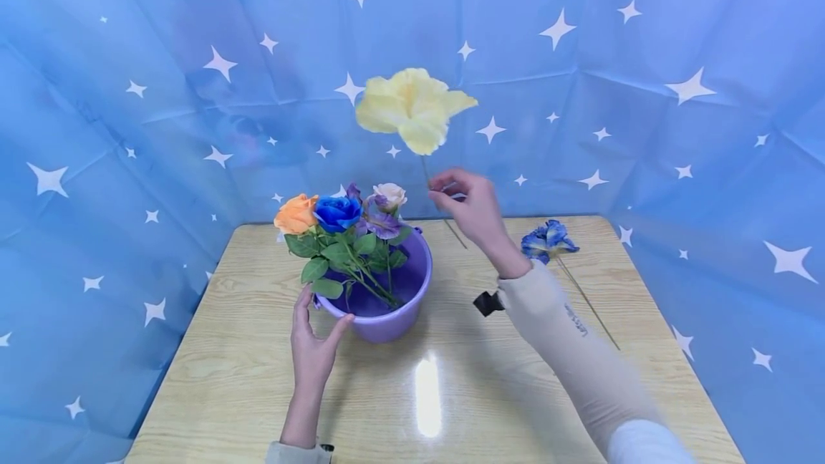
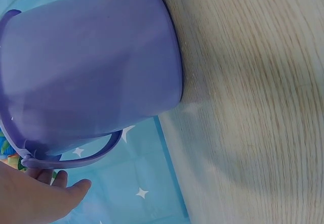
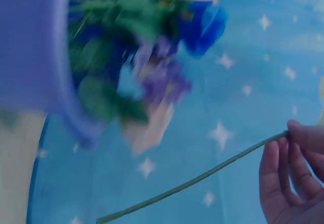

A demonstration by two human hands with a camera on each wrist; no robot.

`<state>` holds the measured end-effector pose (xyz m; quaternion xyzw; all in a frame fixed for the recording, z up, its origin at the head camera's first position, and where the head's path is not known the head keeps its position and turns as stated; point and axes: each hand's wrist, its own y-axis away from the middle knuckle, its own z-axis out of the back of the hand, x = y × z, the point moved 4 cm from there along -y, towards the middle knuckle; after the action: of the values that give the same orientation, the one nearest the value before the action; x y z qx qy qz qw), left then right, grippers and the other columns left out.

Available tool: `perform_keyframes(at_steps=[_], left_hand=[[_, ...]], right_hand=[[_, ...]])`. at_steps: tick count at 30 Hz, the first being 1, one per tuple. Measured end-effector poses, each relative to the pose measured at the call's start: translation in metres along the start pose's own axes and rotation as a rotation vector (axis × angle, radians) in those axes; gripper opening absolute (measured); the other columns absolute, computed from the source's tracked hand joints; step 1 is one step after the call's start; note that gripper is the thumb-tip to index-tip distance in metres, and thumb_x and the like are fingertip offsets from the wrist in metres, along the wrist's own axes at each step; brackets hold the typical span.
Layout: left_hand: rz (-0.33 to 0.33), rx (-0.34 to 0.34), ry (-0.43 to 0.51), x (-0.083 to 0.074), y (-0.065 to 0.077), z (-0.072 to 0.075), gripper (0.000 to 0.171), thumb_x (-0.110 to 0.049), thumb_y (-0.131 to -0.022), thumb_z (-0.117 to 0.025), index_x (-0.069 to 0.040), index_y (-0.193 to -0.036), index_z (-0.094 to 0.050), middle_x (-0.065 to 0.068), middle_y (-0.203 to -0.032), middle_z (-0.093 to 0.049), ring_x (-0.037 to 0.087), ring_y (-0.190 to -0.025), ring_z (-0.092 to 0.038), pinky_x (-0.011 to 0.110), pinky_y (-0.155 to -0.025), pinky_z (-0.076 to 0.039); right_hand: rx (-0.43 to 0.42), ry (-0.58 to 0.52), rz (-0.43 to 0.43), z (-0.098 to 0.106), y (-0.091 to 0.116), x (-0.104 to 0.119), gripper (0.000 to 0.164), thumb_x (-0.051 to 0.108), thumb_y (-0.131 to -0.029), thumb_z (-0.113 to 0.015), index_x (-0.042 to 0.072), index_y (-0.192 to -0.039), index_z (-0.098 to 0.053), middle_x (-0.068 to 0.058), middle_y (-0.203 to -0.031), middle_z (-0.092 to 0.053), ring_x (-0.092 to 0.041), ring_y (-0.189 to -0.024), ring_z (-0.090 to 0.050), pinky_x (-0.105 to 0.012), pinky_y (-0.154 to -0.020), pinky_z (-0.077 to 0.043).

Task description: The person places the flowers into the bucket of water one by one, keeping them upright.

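My right hand pinches the thin green stem of a large pale yellow flower between thumb and fingers. The flower is held up behind and to the right of a purple bucket, its stem's lower end free. At the bucket's near left rim, my left hand holds on, thumb on the front edge and fingers near the handle joint. In the left wrist view, the handle hangs beside those fingers. Inside the bucket lean an orange rose, a blue rose, purple flowers and a whitish rose.
A blue ruffled flower with a long thin stem lies on the right of the wooden table. A blue star-printed cloth stands behind the table and along both sides. A black piece sticks out at the right cuff.
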<state>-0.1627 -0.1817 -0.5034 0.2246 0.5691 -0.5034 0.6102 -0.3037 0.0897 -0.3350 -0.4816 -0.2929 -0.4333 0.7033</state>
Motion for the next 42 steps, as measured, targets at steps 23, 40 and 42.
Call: perform_keyframes(at_steps=[23, 40, 42], left_hand=[[-0.007, 0.004, -0.026, 0.001, -0.002, -0.002, 0.082, -0.015, -0.077, -0.085, -0.004, -0.147, -0.044, 0.017, -0.154, -0.042, 0.037, -0.146, -0.036, 0.059, -0.121, -0.029], [0.010, -0.010, -0.016, 0.003, -0.002, 0.002, 0.084, -0.015, -0.076, -0.086, -0.002, -0.148, -0.042, 0.016, -0.155, -0.043, 0.035, -0.147, -0.035, 0.057, -0.123, -0.027], [0.008, -0.009, -0.012, 0.003, -0.002, 0.001, 0.084, -0.014, -0.076, -0.086, -0.002, -0.148, -0.042, 0.016, -0.154, -0.043, 0.035, -0.147, -0.035, 0.057, -0.123, -0.027]], right_hand=[[0.209, 0.231, 0.008, -0.117, 0.033, -0.036, 0.006, 0.011, -0.088, -0.075, 0.010, -0.092, -0.072, -0.003, -0.086, -0.076, -0.014, -0.078, -0.071, -0.025, -0.072, -0.060], [0.288, 0.727, 0.169, -0.136, 0.053, -0.050, 0.012, 0.010, -0.083, -0.077, 0.010, -0.083, -0.065, -0.007, -0.079, -0.069, -0.028, -0.070, -0.070, -0.041, -0.061, -0.060], [0.296, 0.669, 0.118, -0.134, 0.054, -0.050, 0.015, 0.013, -0.081, -0.079, 0.011, -0.086, -0.064, -0.006, -0.083, -0.069, -0.027, -0.077, -0.070, -0.041, -0.068, -0.060]])
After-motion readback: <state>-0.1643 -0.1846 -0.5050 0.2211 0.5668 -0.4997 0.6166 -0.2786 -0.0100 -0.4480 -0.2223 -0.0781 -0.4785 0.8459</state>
